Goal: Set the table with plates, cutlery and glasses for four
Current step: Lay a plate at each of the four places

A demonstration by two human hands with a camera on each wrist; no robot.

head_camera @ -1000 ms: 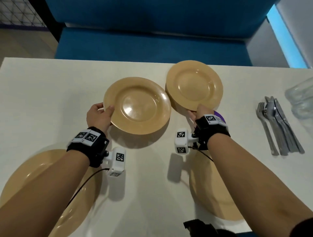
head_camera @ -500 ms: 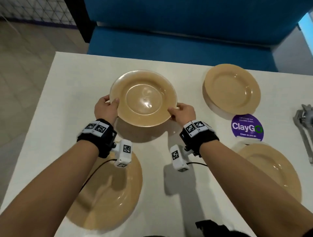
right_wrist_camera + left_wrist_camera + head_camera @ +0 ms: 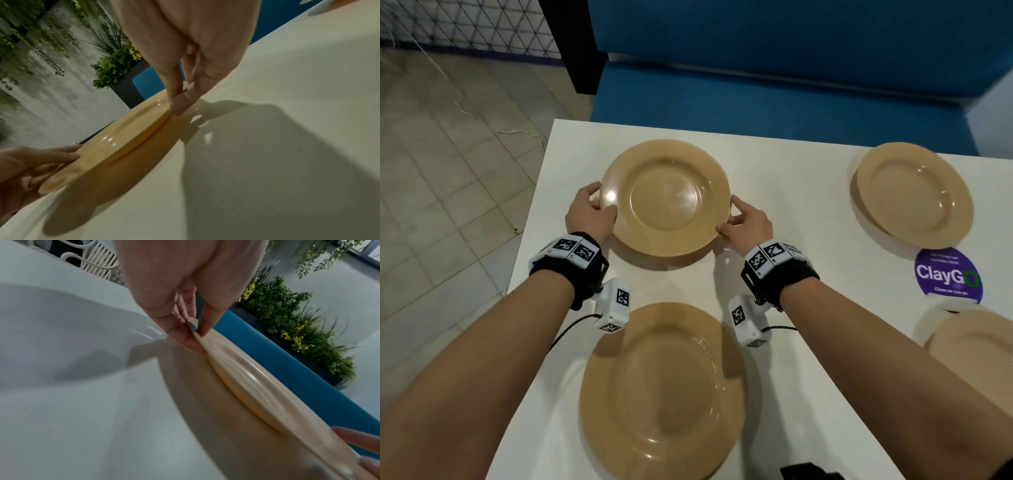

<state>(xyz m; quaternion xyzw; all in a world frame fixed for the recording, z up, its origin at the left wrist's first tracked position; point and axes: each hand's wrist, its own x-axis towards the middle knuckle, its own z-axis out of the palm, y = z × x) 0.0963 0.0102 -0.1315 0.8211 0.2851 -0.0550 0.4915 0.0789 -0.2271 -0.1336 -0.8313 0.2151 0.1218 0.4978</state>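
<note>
A tan plate [image 3: 666, 197] is at the far left of the white table [image 3: 791, 205]. My left hand [image 3: 602, 202] pinches its left rim, thumb on top and fingers underneath. My right hand [image 3: 729, 216] pinches the right rim the same way. The left wrist view shows the left hand's [image 3: 193, 331] pinch on the plate [image 3: 257, 386], which hangs low over its shadow. The right wrist view shows the right hand [image 3: 180, 97] on the rim of the plate [image 3: 115, 146]. Whether the plate touches the table I cannot tell. No cutlery or glasses are in view.
Three more tan plates lie on the table: near left [image 3: 661, 390], far right [image 3: 914, 195] and near right [image 3: 976, 346]. A purple ClayGo sticker [image 3: 948, 275] sits between the right pair. The table's left edge [image 3: 530, 246] is close to my left wrist. A blue bench [image 3: 756, 96] runs behind.
My right hand let go of the far right plate and took the right rim of the plate in my left hand. Both hands carried that plate left and farther away.
</note>
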